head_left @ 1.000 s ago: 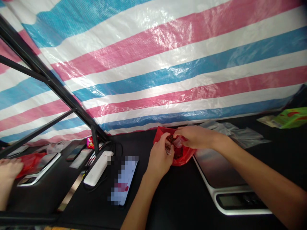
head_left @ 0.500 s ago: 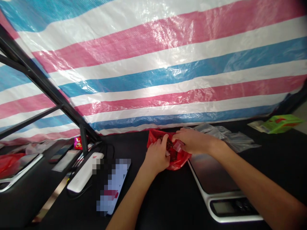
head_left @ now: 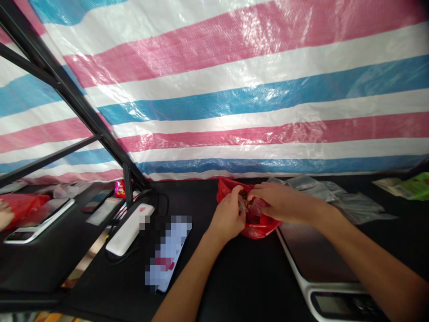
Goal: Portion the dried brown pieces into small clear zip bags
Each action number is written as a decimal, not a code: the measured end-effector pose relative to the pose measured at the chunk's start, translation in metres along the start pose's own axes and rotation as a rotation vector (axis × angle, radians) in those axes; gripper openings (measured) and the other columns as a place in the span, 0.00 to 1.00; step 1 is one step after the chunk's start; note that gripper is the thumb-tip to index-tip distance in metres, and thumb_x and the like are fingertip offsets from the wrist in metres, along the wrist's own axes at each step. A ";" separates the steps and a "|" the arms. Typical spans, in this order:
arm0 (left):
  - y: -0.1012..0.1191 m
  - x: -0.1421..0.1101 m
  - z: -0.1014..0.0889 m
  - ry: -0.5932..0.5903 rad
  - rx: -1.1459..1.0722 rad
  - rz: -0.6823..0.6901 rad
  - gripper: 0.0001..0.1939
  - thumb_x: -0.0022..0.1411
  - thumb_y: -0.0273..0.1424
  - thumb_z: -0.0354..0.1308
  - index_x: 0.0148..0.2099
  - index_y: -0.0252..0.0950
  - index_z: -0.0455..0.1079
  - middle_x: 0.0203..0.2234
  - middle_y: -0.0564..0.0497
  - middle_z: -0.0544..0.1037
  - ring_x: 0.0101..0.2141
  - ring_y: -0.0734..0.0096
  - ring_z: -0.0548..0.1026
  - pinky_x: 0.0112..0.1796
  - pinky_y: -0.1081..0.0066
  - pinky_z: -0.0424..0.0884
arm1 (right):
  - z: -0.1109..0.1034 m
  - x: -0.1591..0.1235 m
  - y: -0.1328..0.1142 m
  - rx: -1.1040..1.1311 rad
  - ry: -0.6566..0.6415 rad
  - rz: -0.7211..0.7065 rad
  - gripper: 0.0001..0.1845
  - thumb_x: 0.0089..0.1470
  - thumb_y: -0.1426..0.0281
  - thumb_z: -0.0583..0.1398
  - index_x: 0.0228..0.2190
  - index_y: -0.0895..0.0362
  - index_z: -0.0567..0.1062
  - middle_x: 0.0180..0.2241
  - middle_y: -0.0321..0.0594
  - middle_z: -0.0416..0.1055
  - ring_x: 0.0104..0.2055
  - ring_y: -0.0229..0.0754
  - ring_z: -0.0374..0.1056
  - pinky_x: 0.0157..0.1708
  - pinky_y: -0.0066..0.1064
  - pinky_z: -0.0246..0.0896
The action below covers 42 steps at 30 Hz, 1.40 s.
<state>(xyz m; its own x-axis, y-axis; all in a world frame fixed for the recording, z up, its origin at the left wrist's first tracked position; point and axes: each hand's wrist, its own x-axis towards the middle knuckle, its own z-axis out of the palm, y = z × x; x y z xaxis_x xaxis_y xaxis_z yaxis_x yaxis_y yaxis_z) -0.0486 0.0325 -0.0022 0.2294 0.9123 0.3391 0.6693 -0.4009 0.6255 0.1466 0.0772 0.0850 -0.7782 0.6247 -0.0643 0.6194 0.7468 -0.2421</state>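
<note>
A red plastic bag [head_left: 259, 229] with dark brown bits inside lies open on the black table, at the far corner of a scale. My left hand [head_left: 228, 216] pinches a small clear plastic pouch [head_left: 243, 205] at the bag's mouth. My right hand [head_left: 283, 202] reaches over the bag from the right, fingers closed on the same clear pouch, just above the dark contents. Both hands meet over the bag.
A flat digital scale [head_left: 321, 264] lies right of the bag. Clear pouches [head_left: 338, 199] are heaped behind it, a green packet [head_left: 414, 187] far right. A white power bank [head_left: 129, 229] and a phone [head_left: 167, 255] lie left. Another scale [head_left: 36, 219] and red bag sit beyond the black frame.
The view has shifted a little. Both hands stay at the red bag's mouth, working the clear pouch; my left fingers have closed in nearer my right hand.
</note>
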 end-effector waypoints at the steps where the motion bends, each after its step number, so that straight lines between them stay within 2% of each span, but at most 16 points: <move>1: -0.001 0.000 0.000 -0.005 0.026 -0.011 0.36 0.58 0.20 0.56 0.68 0.41 0.58 0.50 0.41 0.80 0.49 0.52 0.79 0.51 0.57 0.74 | 0.001 0.000 0.000 0.009 0.007 0.005 0.13 0.60 0.77 0.56 0.41 0.58 0.80 0.45 0.53 0.80 0.52 0.56 0.74 0.53 0.41 0.62; 8: -0.007 0.001 -0.001 -0.038 0.077 -0.047 0.38 0.61 0.23 0.57 0.71 0.43 0.56 0.48 0.44 0.81 0.50 0.52 0.79 0.54 0.55 0.73 | 0.001 -0.002 0.002 0.036 -0.012 0.061 0.10 0.59 0.76 0.56 0.36 0.58 0.79 0.41 0.51 0.81 0.42 0.52 0.77 0.43 0.38 0.63; 14: -0.007 0.001 -0.004 0.027 0.041 -0.040 0.35 0.62 0.24 0.56 0.71 0.42 0.58 0.55 0.41 0.79 0.55 0.50 0.78 0.57 0.54 0.72 | 0.002 -0.003 0.003 0.071 -0.015 0.061 0.10 0.63 0.72 0.57 0.40 0.58 0.79 0.41 0.50 0.81 0.43 0.53 0.77 0.44 0.38 0.63; 17: -0.007 0.001 -0.004 0.010 0.063 -0.025 0.37 0.61 0.23 0.55 0.72 0.40 0.56 0.56 0.40 0.79 0.56 0.50 0.78 0.58 0.54 0.72 | 0.002 -0.003 0.003 0.101 0.020 0.030 0.11 0.64 0.68 0.59 0.43 0.58 0.79 0.45 0.51 0.80 0.48 0.54 0.76 0.49 0.39 0.62; 22: -0.007 0.002 -0.003 -0.006 0.122 0.002 0.36 0.60 0.22 0.54 0.71 0.35 0.57 0.57 0.38 0.78 0.56 0.50 0.77 0.59 0.52 0.72 | -0.001 -0.002 0.001 0.168 0.045 -0.002 0.09 0.63 0.72 0.59 0.43 0.56 0.78 0.48 0.46 0.79 0.51 0.53 0.74 0.53 0.39 0.61; 28: -0.005 0.003 -0.003 0.000 0.138 0.022 0.34 0.61 0.23 0.55 0.69 0.37 0.58 0.56 0.40 0.79 0.54 0.50 0.78 0.56 0.51 0.74 | 0.003 -0.001 0.002 0.205 0.058 -0.058 0.07 0.65 0.71 0.58 0.41 0.54 0.77 0.44 0.41 0.79 0.45 0.48 0.74 0.48 0.36 0.62; 33: -0.003 0.002 -0.004 0.055 0.139 0.015 0.34 0.60 0.24 0.57 0.68 0.37 0.58 0.55 0.39 0.79 0.54 0.49 0.79 0.56 0.50 0.75 | 0.004 0.001 0.001 0.223 0.101 -0.055 0.05 0.65 0.70 0.59 0.38 0.54 0.76 0.40 0.39 0.79 0.39 0.45 0.73 0.41 0.34 0.61; 37: -0.004 0.002 -0.002 0.084 0.129 0.006 0.32 0.60 0.25 0.59 0.66 0.37 0.59 0.53 0.40 0.80 0.51 0.49 0.80 0.53 0.51 0.77 | 0.004 0.001 -0.002 0.237 0.130 -0.066 0.05 0.65 0.67 0.60 0.39 0.54 0.75 0.38 0.39 0.79 0.37 0.46 0.72 0.39 0.35 0.61; 42: -0.006 0.002 0.002 0.162 0.132 0.086 0.35 0.59 0.24 0.59 0.68 0.38 0.57 0.56 0.40 0.79 0.54 0.50 0.79 0.56 0.50 0.75 | 0.005 0.003 -0.001 0.195 0.140 -0.130 0.07 0.66 0.68 0.59 0.36 0.54 0.75 0.40 0.40 0.78 0.41 0.47 0.73 0.43 0.37 0.62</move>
<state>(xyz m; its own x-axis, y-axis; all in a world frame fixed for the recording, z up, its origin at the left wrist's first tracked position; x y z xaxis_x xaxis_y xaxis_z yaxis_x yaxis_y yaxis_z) -0.0508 0.0370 -0.0071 0.1803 0.8455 0.5026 0.7410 -0.4528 0.4958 0.1432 0.0772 0.0807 -0.8194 0.5623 0.1110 0.4733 0.7731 -0.4223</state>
